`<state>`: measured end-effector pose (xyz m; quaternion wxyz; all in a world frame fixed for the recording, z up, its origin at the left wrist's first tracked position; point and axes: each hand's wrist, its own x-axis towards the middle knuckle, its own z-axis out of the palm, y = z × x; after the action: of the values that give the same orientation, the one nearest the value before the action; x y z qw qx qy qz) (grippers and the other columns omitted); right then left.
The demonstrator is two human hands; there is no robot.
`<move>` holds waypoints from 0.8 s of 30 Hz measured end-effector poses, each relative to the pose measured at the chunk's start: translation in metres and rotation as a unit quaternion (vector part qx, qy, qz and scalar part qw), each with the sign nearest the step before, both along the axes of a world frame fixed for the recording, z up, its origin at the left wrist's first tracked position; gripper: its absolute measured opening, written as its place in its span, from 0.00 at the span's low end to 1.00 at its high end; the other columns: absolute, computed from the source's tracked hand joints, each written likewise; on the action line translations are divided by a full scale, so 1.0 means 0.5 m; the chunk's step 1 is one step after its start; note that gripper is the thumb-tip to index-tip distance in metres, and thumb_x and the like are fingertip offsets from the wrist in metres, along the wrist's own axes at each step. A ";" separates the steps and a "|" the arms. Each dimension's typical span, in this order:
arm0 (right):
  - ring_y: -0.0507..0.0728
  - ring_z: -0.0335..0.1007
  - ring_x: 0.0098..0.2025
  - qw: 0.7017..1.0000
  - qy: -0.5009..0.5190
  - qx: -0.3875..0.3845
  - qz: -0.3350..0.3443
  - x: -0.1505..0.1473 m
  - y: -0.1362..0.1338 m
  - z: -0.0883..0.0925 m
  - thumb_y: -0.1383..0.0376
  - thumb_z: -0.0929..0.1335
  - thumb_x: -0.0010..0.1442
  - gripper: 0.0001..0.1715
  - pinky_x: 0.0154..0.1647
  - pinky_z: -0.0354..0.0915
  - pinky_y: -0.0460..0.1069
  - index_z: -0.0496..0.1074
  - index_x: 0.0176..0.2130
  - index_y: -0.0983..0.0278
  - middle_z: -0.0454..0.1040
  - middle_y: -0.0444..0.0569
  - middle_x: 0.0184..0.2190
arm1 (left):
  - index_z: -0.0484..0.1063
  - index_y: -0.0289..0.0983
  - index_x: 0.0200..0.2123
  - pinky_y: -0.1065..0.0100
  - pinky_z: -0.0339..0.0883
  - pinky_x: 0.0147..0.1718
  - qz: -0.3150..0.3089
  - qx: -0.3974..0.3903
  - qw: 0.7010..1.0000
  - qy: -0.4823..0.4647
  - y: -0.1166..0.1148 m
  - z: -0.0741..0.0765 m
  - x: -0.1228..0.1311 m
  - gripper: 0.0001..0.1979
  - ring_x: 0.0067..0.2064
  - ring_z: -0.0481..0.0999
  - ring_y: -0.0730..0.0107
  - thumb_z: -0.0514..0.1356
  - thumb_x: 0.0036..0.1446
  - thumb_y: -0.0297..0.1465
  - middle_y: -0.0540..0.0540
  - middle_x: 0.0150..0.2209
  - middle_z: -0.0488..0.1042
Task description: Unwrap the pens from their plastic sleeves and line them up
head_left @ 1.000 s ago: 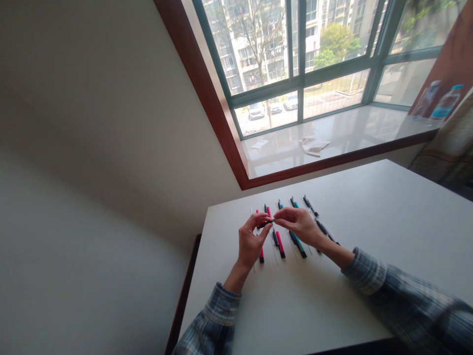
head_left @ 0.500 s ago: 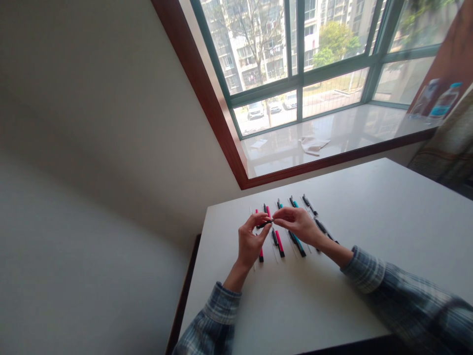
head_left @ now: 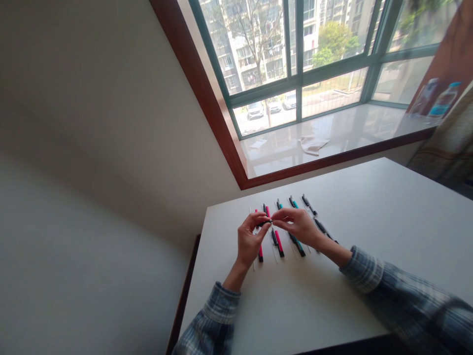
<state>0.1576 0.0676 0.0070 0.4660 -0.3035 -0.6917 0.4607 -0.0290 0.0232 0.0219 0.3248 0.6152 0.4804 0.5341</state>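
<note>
Pinching a small dark piece (head_left: 265,222) between both hands, over the pen rows

Our left hand (head_left: 251,242) and right hand (head_left: 298,226) meet at the fingertips, each closed in a tight pinch, neither spread. The thumb and forefinger of each hand press in from opposite sides, and the piece sits between them, raised over the tabletop. Our fingers hide most of it, so we cannot tell its exact shape or whether it is one part or two.

Directly beyond the grip, a pink-and-black pen (head_left: 267,212) lies almost touching our left fingers. Another (head_left: 260,254) shows just below the left palm, and a third (head_left: 279,243) lies just below the grip, next to a teal-and-black pen (head_left: 297,245). Farther right, an all-black pen (head_left: 321,227) lies beside our right wrist. Thin pale strips (head_left: 274,251) run alongside the pens on the white table (head_left: 343,291).

We judge that the step in hand is close work on this one piece while the other pens stay laid out. The next move calls for steady pinches on both sides, because something this small could slip and drop among the pens.
</note>
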 end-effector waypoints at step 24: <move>0.57 0.80 0.38 0.998 -0.036 0.039 -0.038 0.003 0.004 -0.003 0.57 0.73 0.65 0.10 0.41 0.75 0.51 0.83 0.40 0.60 0.85 0.48 0.37 | 0.78 0.37 0.44 0.58 0.77 0.50 -0.006 -0.020 0.999 -0.025 0.005 -0.003 0.003 0.13 0.45 0.83 0.60 0.71 0.56 0.33 0.42 0.41 0.82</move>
<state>0.1590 0.0695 0.0054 0.4693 -0.3280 -0.7135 0.4038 -0.0275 0.0257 0.0206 0.3524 0.5979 0.4791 0.5373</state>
